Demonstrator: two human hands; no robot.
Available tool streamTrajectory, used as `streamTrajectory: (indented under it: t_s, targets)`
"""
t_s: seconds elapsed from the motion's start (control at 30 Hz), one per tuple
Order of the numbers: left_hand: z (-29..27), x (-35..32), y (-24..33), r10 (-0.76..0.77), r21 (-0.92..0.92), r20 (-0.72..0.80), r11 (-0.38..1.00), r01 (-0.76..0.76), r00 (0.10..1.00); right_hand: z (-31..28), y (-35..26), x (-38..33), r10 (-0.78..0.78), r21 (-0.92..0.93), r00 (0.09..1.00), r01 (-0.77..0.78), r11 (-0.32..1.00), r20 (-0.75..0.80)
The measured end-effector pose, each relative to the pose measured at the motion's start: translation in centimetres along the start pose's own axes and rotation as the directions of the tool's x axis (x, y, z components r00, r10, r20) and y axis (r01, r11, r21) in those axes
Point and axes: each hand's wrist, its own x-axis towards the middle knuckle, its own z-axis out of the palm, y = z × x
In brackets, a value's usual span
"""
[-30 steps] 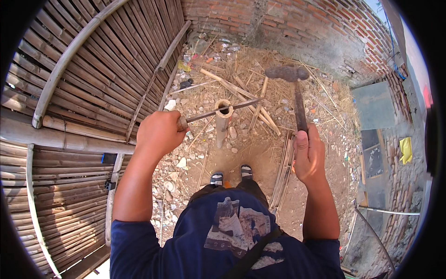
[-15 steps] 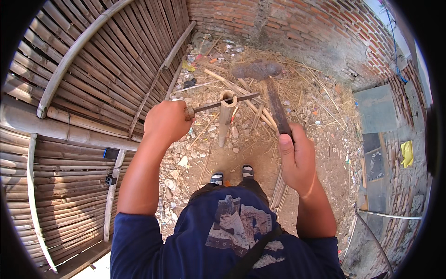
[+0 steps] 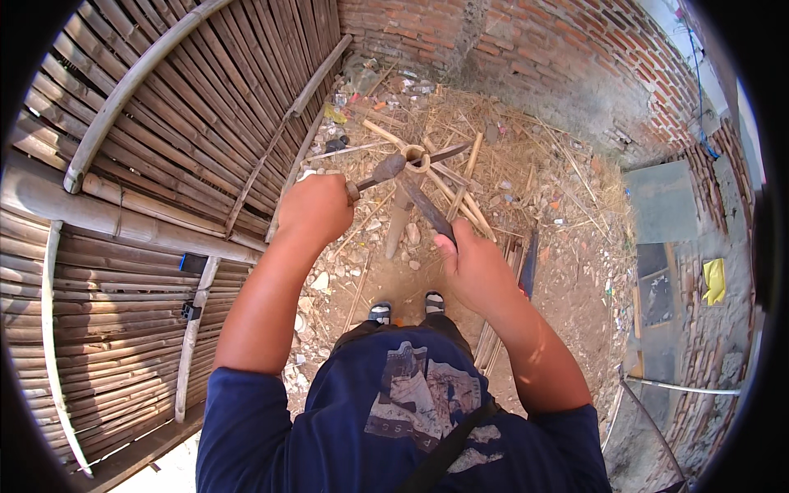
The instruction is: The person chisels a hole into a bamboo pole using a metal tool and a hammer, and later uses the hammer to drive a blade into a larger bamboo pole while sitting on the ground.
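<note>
Two hands busy at one upright pale bamboo pole (image 3: pixel 400 215) stuck in the dirt ahead of the feet. Left hand (image 3: pixel 315 207), grip closed round the handle of a long dark metal blade (image 3: pixel 403 161) lying across the pole's open top. Right hand (image 3: pixel 477 267), grip closed on a dark hammer handle (image 3: pixel 427 209), head down at the blade. Judging by this, the split is barely begun; pole below looks whole. Signs/pkgs: yellow scrap (image 3: pixel 713 281) far right of right grip by the brick wall (image 3: pixel 526 49); litter bits (image 3: pixel 335 115) beyond left grip, too small to read.
</note>
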Motion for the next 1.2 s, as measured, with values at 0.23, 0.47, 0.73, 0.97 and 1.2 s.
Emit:
streamTrajectory:
  t_s: [0.23, 0.47, 0.73, 0.97, 1.2]
  targets:
    - [1.3, -0.1, -2.0, -0.001, -0.017, -0.016, 1.000, 0.001, 1.000, -4.9, 0.3, 0.2, 0.061, 0.153, 0.974, -0.027, 0.988, -0.218]
    - [0.9, -0.7, -0.7, 0.015, -0.013, -0.031, 1.000, -0.015, 0.999, -2.0, 5.7, 1.0, 0.085, -0.068, 0.988, -0.095, 0.993, -0.130]
    - [0.8, -0.2, -0.9, 0.000, -0.008, -0.052, 1.000, 0.000, 0.999, -3.4, 4.1, 1.5, 0.085, 0.103, 0.935, -0.052, 0.993, -0.345]
    - [0.6, 0.0, -1.5, -0.014, 0.018, -0.051, 1.000, 0.015, 0.999, -5.4, 3.6, 3.0, 0.106, 0.121, 0.985, -0.090, 0.989, -0.133]
    - [0.4, 0.7, -1.5, 0.004, 0.054, -0.056, 0.999, -0.001, 0.998, -1.4, 6.5, 2.9, 0.118, -0.003, 0.989, -0.119, 0.993, -0.089]
